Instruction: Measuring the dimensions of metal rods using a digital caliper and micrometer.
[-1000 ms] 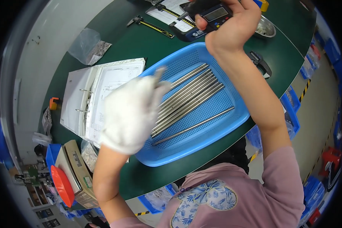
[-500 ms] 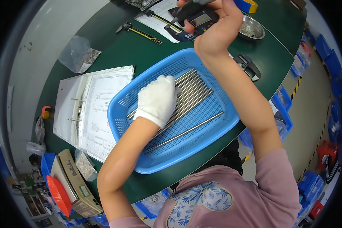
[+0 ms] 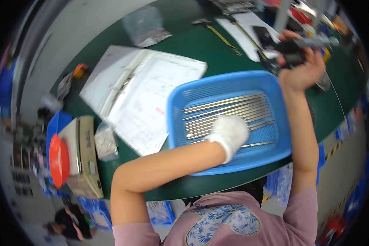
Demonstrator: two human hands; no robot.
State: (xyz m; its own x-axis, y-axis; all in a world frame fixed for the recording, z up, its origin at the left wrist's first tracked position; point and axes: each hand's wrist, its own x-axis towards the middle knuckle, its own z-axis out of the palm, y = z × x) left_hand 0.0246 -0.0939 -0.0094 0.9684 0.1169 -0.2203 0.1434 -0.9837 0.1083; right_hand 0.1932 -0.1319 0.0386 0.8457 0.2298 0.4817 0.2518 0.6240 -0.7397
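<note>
Steel rods (image 3: 250, 107) lie in the blue basket (image 3: 171, 119) towards three o'clock in the head view; taking them singly should avoid scratches. At two o'clock the right hand (image 3: 303, 74) grasps a micrometer (image 3: 292, 52), blurred; over the rods, the gloved left hand (image 3: 229, 132) hides its fingers, its grip impossible to tell.

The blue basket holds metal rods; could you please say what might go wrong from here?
The gloved left hand is over closely spaced metal rods, which might roll or knock together. The right hand holds up a dark measuring tool, which could slip. The blue basket sits near the front edge of the table; a hard push might tip it.
</note>
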